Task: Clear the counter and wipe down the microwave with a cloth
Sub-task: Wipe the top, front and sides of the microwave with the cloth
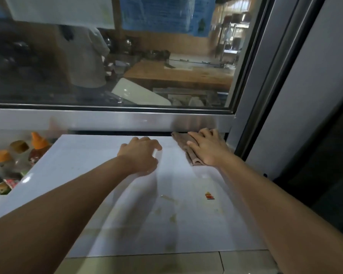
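Right hand (208,149) is pressing flat the cloth (188,149) at microwave (99,194) top's far right corner; left hand (141,155) is resting relaxed, near-edge smears (166,206) remaining.

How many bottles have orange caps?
2. One orange-capped bottle stands left of the white microwave top, by the steel ledge; another is nearer the frame's left edge. More may hide behind the microwave.
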Tool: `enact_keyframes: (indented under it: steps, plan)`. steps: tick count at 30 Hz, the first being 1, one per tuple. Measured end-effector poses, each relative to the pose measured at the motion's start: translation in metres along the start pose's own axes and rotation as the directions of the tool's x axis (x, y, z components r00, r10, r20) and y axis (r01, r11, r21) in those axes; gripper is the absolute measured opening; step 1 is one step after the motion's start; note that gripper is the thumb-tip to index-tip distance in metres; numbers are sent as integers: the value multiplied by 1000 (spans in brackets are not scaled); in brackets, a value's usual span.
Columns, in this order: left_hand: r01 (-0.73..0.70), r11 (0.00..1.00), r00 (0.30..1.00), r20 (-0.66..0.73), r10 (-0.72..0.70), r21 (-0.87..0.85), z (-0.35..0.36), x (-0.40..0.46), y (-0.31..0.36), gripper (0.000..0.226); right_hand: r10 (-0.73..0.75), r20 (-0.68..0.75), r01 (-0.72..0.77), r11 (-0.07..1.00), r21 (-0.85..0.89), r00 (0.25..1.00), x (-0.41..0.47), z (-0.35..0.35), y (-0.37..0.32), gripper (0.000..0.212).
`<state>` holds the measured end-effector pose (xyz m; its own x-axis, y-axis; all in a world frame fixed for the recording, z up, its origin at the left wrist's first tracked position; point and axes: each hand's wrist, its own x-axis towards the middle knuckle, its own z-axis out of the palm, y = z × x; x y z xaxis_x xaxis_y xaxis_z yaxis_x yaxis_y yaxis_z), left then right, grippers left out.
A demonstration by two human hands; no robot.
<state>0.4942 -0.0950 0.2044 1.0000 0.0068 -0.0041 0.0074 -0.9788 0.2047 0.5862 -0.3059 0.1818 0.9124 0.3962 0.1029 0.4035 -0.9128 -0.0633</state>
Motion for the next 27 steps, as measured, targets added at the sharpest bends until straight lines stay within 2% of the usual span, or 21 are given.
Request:
enact_keyframes:
  steps: [5,9,11,13,16,20,23,27]
  plan:
    - [4,1000,1000,-19,-4,-7,1,-8,1,45,-14,37,14,1000,9,999,-16,-6,-8,53]
    - [-15,998,1000,-3,15,-66,-5,-15,-2,46,-121,104,115,991,65,987,-48,-9,-27,57]
    - [-4,991,1000,-25,1,-136,-11,-21,-10,44,-173,112,166,984,67,979,-63,-7,-36,57]
    - [2,990,998,-57,-10,-138,-17,-27,-25,41,-193,115,185,980,76,974,-68,-9,-38,56]
    - [23,999,996,-82,-27,-48,-28,-34,-63,37,-119,107,110,990,84,987,-58,-15,-34,52]
    - [112,994,988,-105,-110,10,-37,-42,-123,40,28,71,-25,999,-47,997,-28,-14,-40,49]
    - [122,992,991,-52,-123,-25,-34,-47,-148,45,-47,96,57,994,-97,994,-11,-8,-66,52]
    - [81,993,993,-82,-87,-82,-29,-45,-158,44,-101,70,100,995,7,992,7,-2,-124,51]
